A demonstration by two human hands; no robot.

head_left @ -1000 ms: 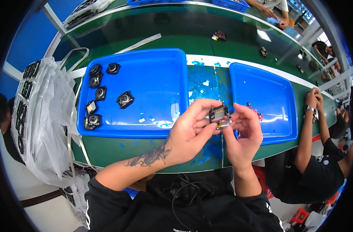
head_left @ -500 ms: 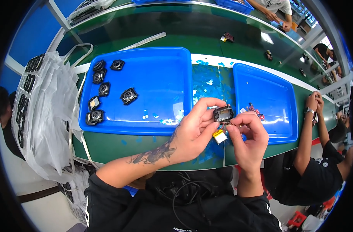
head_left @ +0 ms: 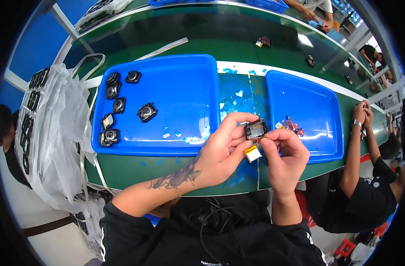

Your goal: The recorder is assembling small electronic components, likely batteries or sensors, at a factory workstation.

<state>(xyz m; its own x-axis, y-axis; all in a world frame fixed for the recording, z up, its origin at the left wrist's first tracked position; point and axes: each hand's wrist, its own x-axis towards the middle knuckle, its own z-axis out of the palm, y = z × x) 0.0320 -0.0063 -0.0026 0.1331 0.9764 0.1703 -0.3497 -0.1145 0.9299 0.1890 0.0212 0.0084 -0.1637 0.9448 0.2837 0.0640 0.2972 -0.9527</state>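
Note:
My left hand (head_left: 224, 153) is closed around the rim of a black smartwatch case (head_left: 256, 128), its open hollow facing me. Along the case's lower edge shows a thin dark-red strip, seemingly a circuit board. Below it hangs a small silver battery (head_left: 253, 154) with yellow tape, near my left thumb. At the case's lower right corner, my right hand (head_left: 286, 155) pinches thumb and forefinger together. What lies between those fingertips is too small to make out.
A blue tray (head_left: 167, 59) at left holds several black watch cases (head_left: 146, 112). Red circuit boards (head_left: 292, 126) lie in the right blue tray (head_left: 337, 124). Blue film scraps (head_left: 238, 99) litter the green bench between. Wrapped stacks (head_left: 56, 133) stand far left; a co-worker's arms (head_left: 355, 146) rest at right.
The case has tipped slightly, showing more of its inside and the reddish strip at its lower edge. My right fingertips have shifted a little; the battery still hangs below.

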